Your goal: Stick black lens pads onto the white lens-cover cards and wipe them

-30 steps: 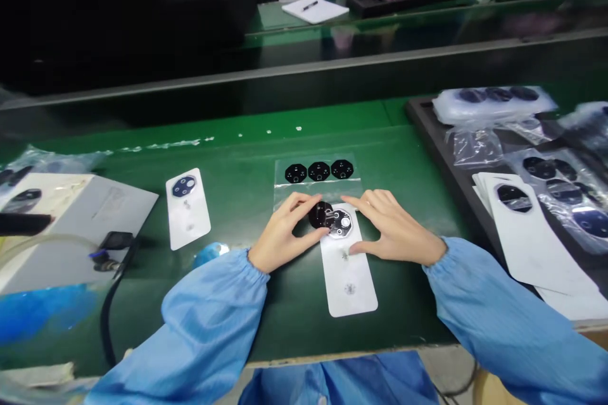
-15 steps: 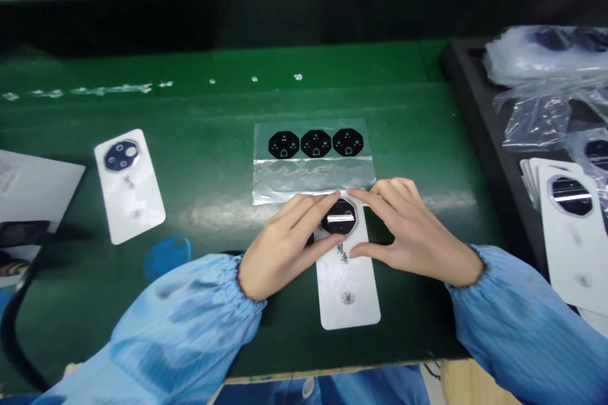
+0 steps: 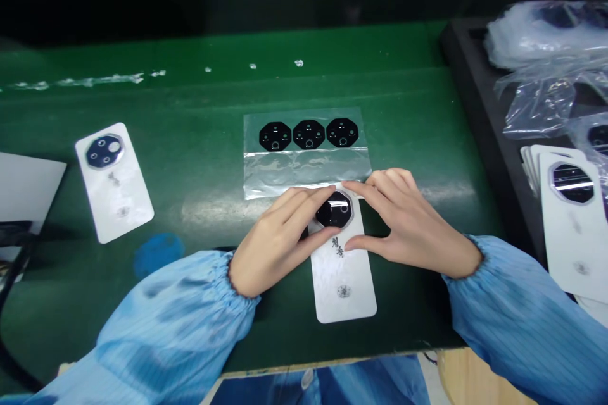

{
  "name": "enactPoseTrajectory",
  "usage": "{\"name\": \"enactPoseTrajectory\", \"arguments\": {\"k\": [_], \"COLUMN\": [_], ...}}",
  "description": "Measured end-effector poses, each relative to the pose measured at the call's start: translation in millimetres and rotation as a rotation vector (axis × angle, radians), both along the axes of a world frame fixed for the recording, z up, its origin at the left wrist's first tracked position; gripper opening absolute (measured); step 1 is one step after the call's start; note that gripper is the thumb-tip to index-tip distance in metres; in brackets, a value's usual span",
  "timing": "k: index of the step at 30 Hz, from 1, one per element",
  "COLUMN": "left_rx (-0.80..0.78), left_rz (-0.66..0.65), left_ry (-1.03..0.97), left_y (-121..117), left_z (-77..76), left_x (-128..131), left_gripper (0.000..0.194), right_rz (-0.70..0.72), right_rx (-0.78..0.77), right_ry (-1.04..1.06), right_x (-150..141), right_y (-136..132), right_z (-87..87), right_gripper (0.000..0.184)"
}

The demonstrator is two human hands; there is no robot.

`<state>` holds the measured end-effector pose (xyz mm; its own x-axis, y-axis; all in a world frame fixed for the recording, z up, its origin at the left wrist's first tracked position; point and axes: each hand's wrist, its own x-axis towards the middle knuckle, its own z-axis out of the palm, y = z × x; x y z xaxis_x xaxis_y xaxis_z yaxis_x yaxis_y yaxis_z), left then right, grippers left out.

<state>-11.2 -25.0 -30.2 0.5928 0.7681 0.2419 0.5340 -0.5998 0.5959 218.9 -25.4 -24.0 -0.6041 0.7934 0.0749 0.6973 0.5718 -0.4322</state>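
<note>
A white card [image 3: 116, 193] lies at left. The left hand [image 3: 275, 242] pinches a black disc [image 3: 329, 212] on the middle card [image 3: 342, 275], by a clear bag [image 3: 306, 171]. The right hand [image 3: 413, 224] spreads wide at that card. A black tray [image 3: 468, 82] crowds the right.

On the table [image 3: 204, 152], a wide lane is left between the left-hand white panel [image 3: 128, 196] and the clear sheet [image 3: 306, 171], and another between the sheet and the black tray [image 3: 479, 120]. The middle panel [image 3: 344, 294] is hemmed in at its upper part by the left grip [image 3: 280, 237] and the right grip [image 3: 411, 221]; its lower part is left open toward the near edge. Far passage is barred by the dark wall [image 3: 266, 9], rightward passage by the tray and stacked panels [image 3: 572, 240].
</note>
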Motion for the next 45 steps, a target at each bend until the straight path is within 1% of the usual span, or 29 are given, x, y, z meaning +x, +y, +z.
{"name": "enactPoseTrajectory", "arguments": {"k": [6,11,15,19,24,31,38,45], "left_rx": [0.021,0.022,0.006,-0.015,-0.044,-0.066,-0.092,-0.102], "left_rz": [0.020,0.009,0.005,0.011,0.032,0.062,0.089,0.110], "left_ry": [0.029,0.048,0.050,0.035,0.023,0.013,0.043,0.038], "left_y": [-2.0,-1.9,-0.8,0.1,0.2,0.4,-2.2,-3.0], "left_z": [2.1,3.4,5.5,7.5,6.4,8.9,7.9,7.6], "left_x": [1.5,3.3,2.7,2.6,4.6,7.8,7.7,9.1], "left_gripper": [0.051,0.050,0.050,0.048,0.049,0.049,0.056,0.057], "right_rz": [0.005,0.005,0.007,0.011,0.016,0.014,0.017,0.017], "right_rx": [-0.003,-0.007,0.005,0.004,0.015,0.000,-0.004,0.001], "right_ry": [0.006,0.005,0.003,-0.006,-0.006,-0.017,-0.013,-0.017], "right_x": [-0.9,0.4,0.0,-1.1,-1.1,0.0,-0.2,-0.7], "right_y": [0.3,-0.5,-0.4,-0.2,0.1,0.4,0.4,0.7], "right_z": [0.3,0.6,1.4,1.1,0.6,0.8,1.7,1.2], "right_gripper": [0.073,0.071,0.068,0.071,0.072,0.069,0.068,0.071]}}
